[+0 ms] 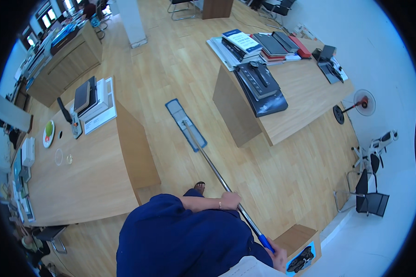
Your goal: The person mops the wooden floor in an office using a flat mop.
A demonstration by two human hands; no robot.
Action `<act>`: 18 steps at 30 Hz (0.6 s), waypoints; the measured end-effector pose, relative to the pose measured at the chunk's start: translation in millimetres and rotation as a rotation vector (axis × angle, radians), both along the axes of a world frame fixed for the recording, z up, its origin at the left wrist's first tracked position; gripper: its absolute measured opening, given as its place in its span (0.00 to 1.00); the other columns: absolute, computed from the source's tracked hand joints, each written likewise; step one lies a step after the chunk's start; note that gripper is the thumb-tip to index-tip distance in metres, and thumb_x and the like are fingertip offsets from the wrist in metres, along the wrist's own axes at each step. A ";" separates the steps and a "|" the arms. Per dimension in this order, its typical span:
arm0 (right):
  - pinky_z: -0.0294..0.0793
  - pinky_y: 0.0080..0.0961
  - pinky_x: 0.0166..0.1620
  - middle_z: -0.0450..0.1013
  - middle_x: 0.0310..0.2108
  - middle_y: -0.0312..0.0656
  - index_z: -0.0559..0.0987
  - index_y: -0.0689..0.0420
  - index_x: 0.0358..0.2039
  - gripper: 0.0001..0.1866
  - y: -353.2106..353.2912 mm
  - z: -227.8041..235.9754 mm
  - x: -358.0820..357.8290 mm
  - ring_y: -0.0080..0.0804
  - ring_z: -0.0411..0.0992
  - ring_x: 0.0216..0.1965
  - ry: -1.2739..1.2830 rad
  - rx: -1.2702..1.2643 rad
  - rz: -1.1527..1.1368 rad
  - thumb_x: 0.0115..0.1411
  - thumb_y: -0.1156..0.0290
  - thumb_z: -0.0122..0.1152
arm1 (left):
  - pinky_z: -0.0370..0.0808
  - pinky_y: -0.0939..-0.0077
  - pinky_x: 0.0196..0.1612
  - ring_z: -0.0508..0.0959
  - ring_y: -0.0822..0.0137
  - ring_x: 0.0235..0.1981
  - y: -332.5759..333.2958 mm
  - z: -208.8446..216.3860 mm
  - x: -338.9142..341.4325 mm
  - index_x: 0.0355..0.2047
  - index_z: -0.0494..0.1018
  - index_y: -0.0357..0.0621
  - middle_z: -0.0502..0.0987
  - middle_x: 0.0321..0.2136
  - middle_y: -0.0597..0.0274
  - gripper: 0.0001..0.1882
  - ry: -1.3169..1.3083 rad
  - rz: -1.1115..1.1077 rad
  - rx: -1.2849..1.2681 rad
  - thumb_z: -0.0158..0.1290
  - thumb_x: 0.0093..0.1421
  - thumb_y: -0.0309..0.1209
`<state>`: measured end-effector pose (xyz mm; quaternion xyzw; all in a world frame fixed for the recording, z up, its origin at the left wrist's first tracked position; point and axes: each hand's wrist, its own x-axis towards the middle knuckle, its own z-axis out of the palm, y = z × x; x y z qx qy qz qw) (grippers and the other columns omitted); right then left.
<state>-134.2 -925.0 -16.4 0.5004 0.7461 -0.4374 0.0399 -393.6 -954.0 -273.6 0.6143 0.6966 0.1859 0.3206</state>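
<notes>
A flat mop with a grey-blue rectangular head [186, 124] lies on the wooden floor, angled between two desks. Its metal pole [212, 167] runs back toward my body and ends in a blue grip [265, 243]. Partway up the pole, my left hand [231, 201] is wrapped round the metal, a thin bracelet at its wrist. Lower right, my right hand [277, 256] closes on the pole's top end at the blue grip. One sandalled foot [199, 187] shows beside the left desk.
On the left stands a desk [92, 171] with folders, a stapler-like tool [70, 121] and a plate [48, 134]. The right desk [305, 92] bears books and binders. A fan [364, 102], a black chair [372, 197] and a cardboard box [296, 237] line the right wall.
</notes>
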 end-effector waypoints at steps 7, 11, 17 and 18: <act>0.70 0.23 0.42 0.75 0.36 0.41 0.75 0.62 0.47 0.17 -30.9 29.1 44.8 0.26 0.72 0.37 0.020 0.034 -0.306 0.56 0.76 0.59 | 0.76 0.60 0.29 0.78 0.53 0.30 36.3 52.4 26.7 0.22 0.77 0.46 0.77 0.26 0.52 0.14 -0.147 -0.262 -0.038 0.59 0.43 0.43; 0.70 0.21 0.39 0.75 0.32 0.40 0.76 0.63 0.45 0.15 -39.9 24.9 5.3 0.27 0.71 0.33 -0.161 0.087 -0.339 0.56 0.76 0.60 | 0.75 0.60 0.28 0.78 0.54 0.30 39.8 35.5 -0.2 0.22 0.76 0.47 0.76 0.26 0.54 0.10 -0.058 -0.265 -0.021 0.57 0.46 0.40; 0.70 0.20 0.29 0.76 0.23 0.45 0.78 0.61 0.39 0.19 -7.0 -20.7 -69.4 0.23 0.72 0.24 -0.106 0.150 -0.343 0.46 0.70 0.69 | 0.75 0.59 0.27 0.78 0.55 0.30 59.5 -20.5 -72.2 0.24 0.74 0.48 0.76 0.26 0.56 0.05 0.109 -0.005 0.118 0.52 0.46 0.33; 0.71 0.22 0.30 0.76 0.24 0.46 0.78 0.61 0.39 0.18 1.7 -27.8 -86.7 0.26 0.73 0.25 -0.064 0.179 -0.275 0.46 0.70 0.69 | 0.75 0.59 0.27 0.79 0.55 0.30 65.6 -27.4 -88.9 0.24 0.75 0.48 0.77 0.26 0.56 0.06 0.149 0.031 0.126 0.52 0.46 0.33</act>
